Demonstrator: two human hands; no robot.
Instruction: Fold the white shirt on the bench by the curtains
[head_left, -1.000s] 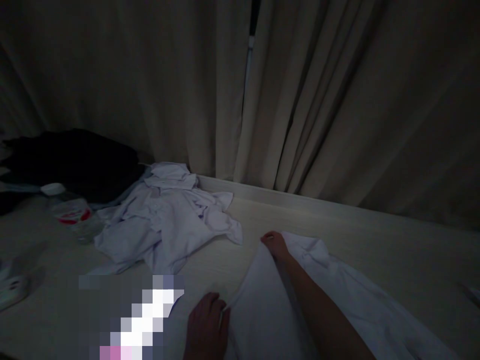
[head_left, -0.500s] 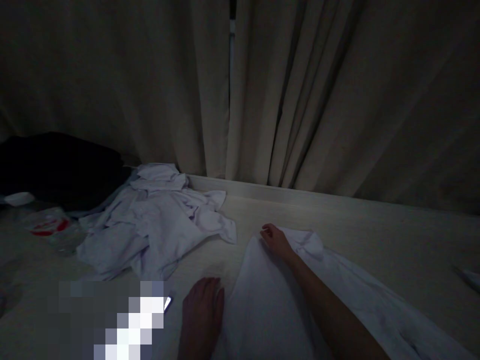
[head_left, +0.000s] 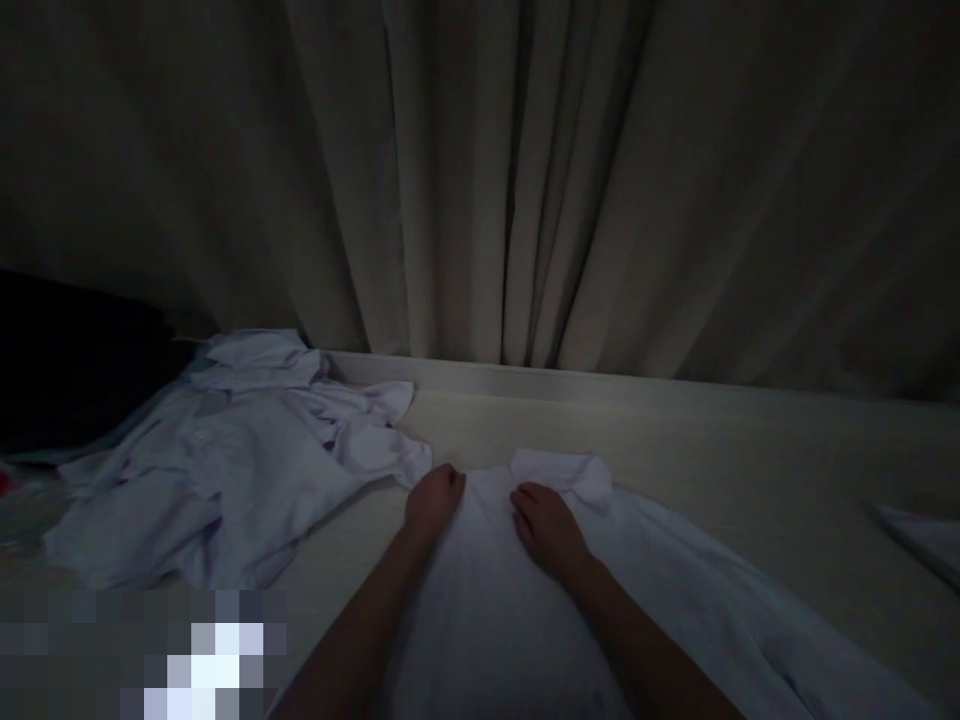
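Note:
A white garment, perhaps a shirt, lies spread on the pale floor in front of me. My left hand is closed on its far left corner, the fingers curled in a fist. My right hand rests a little to the right, its fingers bent and pressed on the same garment near the far edge. Beyond that hand is a folded-over flap of the cloth, and a long part of the garment trails off toward the lower right.
A crumpled heap of white clothes lies on the left, beside a dark bundle. Beige curtains hang behind a white ledge. At the right edge is another pale piece. Pixelation covers the lower left.
My left hand has moved forward and right, from the floor beside the garment to its far corner, and closed there. The view has turned slightly right.

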